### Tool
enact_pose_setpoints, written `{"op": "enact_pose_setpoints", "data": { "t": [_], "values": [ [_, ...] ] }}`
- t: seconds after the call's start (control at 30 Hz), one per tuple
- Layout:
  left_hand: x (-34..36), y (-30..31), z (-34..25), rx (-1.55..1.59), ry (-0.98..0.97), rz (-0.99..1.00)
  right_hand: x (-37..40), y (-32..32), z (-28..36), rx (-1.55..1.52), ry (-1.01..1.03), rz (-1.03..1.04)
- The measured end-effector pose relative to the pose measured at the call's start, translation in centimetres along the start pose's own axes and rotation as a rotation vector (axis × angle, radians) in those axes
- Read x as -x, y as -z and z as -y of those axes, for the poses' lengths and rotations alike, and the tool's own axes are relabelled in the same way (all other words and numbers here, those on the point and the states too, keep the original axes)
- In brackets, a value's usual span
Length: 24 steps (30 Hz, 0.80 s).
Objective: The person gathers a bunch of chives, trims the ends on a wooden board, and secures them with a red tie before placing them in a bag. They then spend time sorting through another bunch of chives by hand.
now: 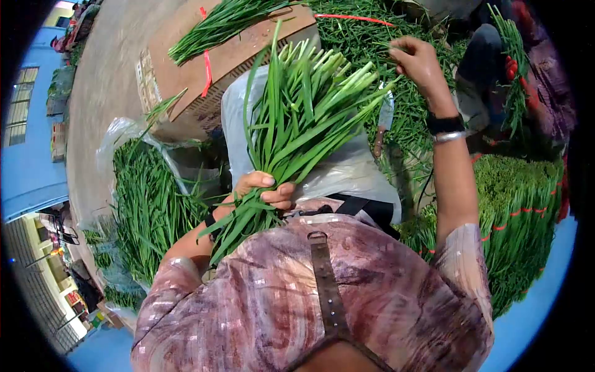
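Observation:
My left hand (266, 189) is wrapped round a thick bunch of garlic chives (297, 118). Their pale cut ends fan out up and to the right, while the leaf tips hang below the fist. My right hand (416, 62) is raised right of the bunch, apart from it, with fingers curled into a pinch; whatever is between them is too small to make out. Below that hand lies a knife (384, 118) with a brown handle, among loose green leaves (412, 105). A whitish plastic sheet (242, 115) covers my lap under the bunch.
A cardboard box (186, 93) ahead carries more chives (229, 28) and red tape (207, 74). Chives in clear plastic (149, 211) stand at left. Red-tied bundles (520, 229) stand at right. Another person (545, 80) sits at upper right beside a tied bunch (513, 68).

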<state>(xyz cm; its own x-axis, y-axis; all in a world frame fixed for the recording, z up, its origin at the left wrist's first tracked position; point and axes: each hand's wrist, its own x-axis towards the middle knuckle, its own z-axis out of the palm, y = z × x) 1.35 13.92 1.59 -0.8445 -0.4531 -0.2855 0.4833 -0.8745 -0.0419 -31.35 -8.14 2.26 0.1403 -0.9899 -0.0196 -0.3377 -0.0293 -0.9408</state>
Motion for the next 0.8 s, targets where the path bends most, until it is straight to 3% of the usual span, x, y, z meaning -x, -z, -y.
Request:
{"op": "enact_pose_setpoints", "data": {
  "t": [0.37, 0.5, 0.6, 0.63, 0.73, 0.8],
  "values": [
    [-0.4, -0.8, 0.2, 0.022, -0.029, 0.023, 6.5, 2.7, -2.3, 0.091, -0.178, 0.031],
    [-0.2, -0.2, 0.0, -0.025, -0.007, 0.026, 5.5, 2.7, -0.3, 0.369, -0.063, -0.055],
    [-0.1, -1.1, -0.4, -0.071, 0.010, -0.073, 3.9, 1.2, 0.8, 0.735, 0.400, -0.222],
    [-0.3, -0.8, -0.4, -0.123, -0.010, -0.029, 3.9, 0.6, 1.6, 0.804, 0.452, -0.223],
    [-0.2, -0.9, -0.4, -0.132, -0.032, -0.083, 3.6, -2.3, 5.5, 0.461, 0.552, -0.088],
    [-0.1, -0.7, -0.3, -0.124, -0.033, -0.067, 4.3, -4.5, 8.2, 0.246, 0.389, 0.182]
  ]
}}
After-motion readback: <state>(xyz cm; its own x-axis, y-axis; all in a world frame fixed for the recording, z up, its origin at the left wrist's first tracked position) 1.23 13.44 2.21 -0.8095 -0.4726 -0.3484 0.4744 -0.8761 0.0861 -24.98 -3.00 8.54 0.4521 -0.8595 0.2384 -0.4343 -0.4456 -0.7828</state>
